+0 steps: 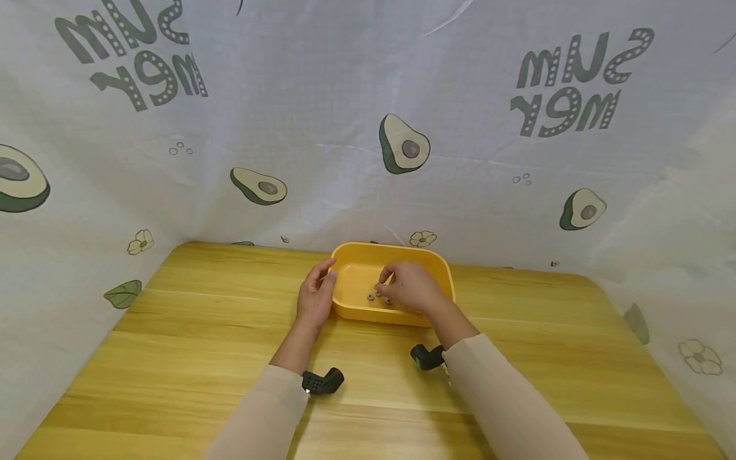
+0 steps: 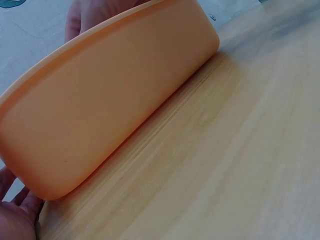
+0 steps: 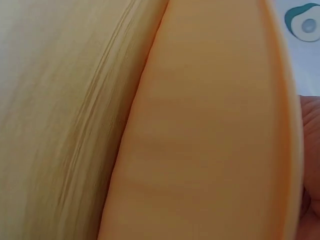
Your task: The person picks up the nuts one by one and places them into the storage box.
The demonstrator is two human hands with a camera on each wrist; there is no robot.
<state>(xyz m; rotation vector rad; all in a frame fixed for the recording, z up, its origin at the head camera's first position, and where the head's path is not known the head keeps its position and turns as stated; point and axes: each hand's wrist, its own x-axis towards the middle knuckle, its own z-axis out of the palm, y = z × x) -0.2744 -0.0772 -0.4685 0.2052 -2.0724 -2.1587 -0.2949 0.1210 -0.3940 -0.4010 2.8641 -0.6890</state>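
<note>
A shallow yellow plastic bin (image 1: pixel 368 314) stands on the table, and its orange-looking side wall (image 2: pixel 115 85) fills much of the left wrist view. My left hand (image 1: pixel 315 298) rests against the bin's left end, fingers fairly straight along the wall. Reaching over the near rim, my right hand (image 1: pixel 413 287) is inside the bin and pinches a small nut (image 1: pixel 377 286) between thumb and fingertips. Several more small, ring-like nuts (image 1: pixel 370 297) lie on the bin floor under it. In the right wrist view the bin wall (image 3: pixel 200 130) hides the fingertips.
The wood-grain table (image 1: pixel 190 358) extends around the bin on both sides. Close behind it hangs a white curtain (image 1: pixel 333 191) printed with avocados and lettering. Black wrist devices (image 1: pixel 323 382) sit on both forearms, beside beige sleeves (image 1: pixel 259 415).
</note>
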